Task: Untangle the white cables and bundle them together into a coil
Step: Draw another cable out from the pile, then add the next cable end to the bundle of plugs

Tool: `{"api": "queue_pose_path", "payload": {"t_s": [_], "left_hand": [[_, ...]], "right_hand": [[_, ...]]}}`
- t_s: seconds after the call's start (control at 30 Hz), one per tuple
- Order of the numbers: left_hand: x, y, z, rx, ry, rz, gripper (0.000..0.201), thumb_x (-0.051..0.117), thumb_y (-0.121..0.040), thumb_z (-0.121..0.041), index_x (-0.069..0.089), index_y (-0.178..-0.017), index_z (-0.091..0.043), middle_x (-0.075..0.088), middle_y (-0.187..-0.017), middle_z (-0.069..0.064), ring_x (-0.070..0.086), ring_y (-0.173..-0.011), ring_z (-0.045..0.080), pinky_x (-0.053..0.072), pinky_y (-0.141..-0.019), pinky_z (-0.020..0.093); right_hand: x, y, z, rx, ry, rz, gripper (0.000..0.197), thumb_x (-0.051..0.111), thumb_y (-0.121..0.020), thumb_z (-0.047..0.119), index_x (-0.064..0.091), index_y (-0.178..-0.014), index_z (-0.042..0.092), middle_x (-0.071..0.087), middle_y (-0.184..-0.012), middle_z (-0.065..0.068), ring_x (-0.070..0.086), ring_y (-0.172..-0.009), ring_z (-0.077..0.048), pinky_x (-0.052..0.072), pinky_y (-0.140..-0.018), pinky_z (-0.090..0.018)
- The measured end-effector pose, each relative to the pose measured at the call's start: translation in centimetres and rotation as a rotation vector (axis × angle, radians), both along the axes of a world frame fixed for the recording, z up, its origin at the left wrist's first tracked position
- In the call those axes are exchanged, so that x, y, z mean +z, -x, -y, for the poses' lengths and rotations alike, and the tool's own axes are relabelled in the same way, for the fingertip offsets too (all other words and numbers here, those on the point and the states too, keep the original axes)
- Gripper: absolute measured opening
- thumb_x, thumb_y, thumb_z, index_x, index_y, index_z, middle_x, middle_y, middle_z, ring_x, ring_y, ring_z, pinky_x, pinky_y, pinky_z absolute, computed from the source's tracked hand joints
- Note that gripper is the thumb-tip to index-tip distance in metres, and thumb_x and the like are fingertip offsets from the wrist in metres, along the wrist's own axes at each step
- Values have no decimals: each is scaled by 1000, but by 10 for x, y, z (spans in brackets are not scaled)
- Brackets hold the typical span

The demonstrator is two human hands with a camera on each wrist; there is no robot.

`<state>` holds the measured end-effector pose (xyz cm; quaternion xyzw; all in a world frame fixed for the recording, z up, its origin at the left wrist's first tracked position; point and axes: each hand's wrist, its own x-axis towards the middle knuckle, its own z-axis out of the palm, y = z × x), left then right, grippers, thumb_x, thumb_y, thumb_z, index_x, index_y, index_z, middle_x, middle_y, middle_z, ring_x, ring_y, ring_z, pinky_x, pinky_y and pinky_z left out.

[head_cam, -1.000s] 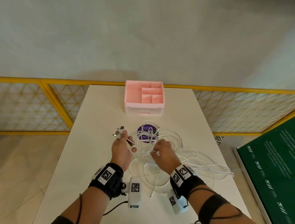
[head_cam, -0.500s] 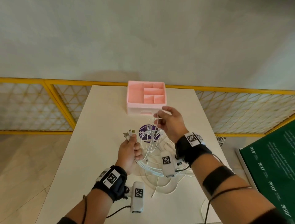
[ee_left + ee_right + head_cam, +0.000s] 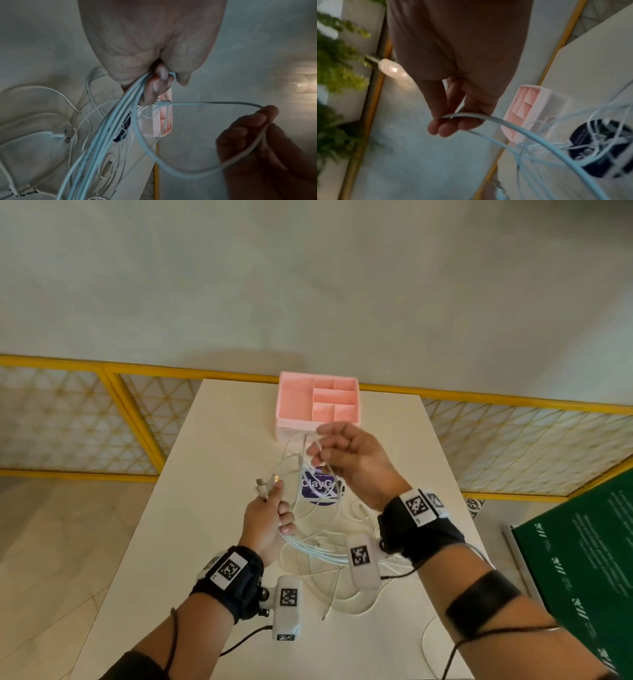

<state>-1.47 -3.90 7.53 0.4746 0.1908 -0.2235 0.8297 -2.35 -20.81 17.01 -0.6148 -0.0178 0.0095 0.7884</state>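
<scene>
While the left hand [image 3: 265, 522] grips the cables [image 3: 308, 542] above the tabletop [image 3: 212, 474] middle and the right hand [image 3: 352, 460] pinches one loop, a hard pull could tighten hidden knots.

My left hand [image 3: 270, 522] is fisted around white cables [image 3: 308, 546]; my raised right hand [image 3: 352, 460] pinches one strand.

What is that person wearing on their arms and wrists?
Each wrist has a black strap: left wrist strap, right wrist strap, both carrying white tags with black square codes. White camera boxes hang below, trailing thin black cables. A black armband circles the right forearm.
</scene>
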Motion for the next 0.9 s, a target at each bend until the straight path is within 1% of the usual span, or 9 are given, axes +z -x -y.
{"api": "queue_pose_path", "payload": {"t_s": [0.2,0.33,0.43,0.5,0.57,0.63,0.73,0.83,0.9], "left_hand": [[2,-4,4,-19,-2,61,26,63,-97,-30,61,-93,-4,64,-69,7,33,-40,8,28,-36,21],[1,-4,7,-74,-107,155,10,65,-96,-14,65,-95,-5,70,-83,12,31,-43,8,27,-39,21],[3,3,10,-157,-150,245,8,67,-93,-10,65,-92,-3,68,-76,11,30,-43,9,24,-41,22],[4,9,11,-246,-154,278,8,69,-92,-10,64,-87,-6,63,-64,5,29,-42,9,24,-41,21],[5,17,12,-366,-183,324,8,71,-90,-10,65,-90,-5,62,-59,2,30,-41,9,25,-41,21],[6,25,14,-475,-261,385,8,73,-88,-9,69,-94,-5,69,-67,8,34,-41,9,27,-41,21],[5,35,13,-567,-346,456,4,75,-88,-9,72,-85,-8,71,-70,9,45,-41,6,32,-41,18],[1,37,7,-563,-358,416,9,73,-90,-16,71,-90,-7,74,-78,13,41,-40,5,30,-39,19],[-5,33,2,-492,-338,357,13,71,-92,-17,70,-92,-5,75,-85,16,36,-40,7,30,-40,19]], "right_hand": [[-63,34,-7,130,240,-198,28,62,-83,-19,64,-102,1,69,-91,-23,69,-68,-17,51,-63,-25],[-94,49,-5,138,264,-397,26,59,-85,-18,64,-98,4,69,-95,-26,68,-66,-13,53,-61,-22],[-98,47,-1,86,236,-514,20,57,-89,-1,71,-94,12,75,-91,-11,65,-74,-17,48,-62,-26],[-93,37,2,-26,120,-549,21,51,-92,11,71,-89,12,74,-81,-5,64,-70,-17,44,-64,-29],[-88,23,5,-126,-8,-555,27,49,-99,25,68,-88,10,67,-73,-6,62,-63,-20,43,-61,-31],[-84,10,8,-181,-43,-551,29,57,-99,29,69,-90,5,65,-74,-11,59,-61,-23,45,-58,-32],[-79,1,9,-174,70,-541,20,72,-89,17,72,-83,-2,64,-78,-20,55,-59,-23,43,-57,-32],[-78,-6,11,-192,328,-581,22,78,-83,14,68,-71,0,57,-60,-12,46,-45,-19,37,-44,-24],[-79,-8,13,-159,564,-593,26,78,-81,16,65,-62,3,55,-52,-11,44,-41,-20,35,-43,-25]]}}
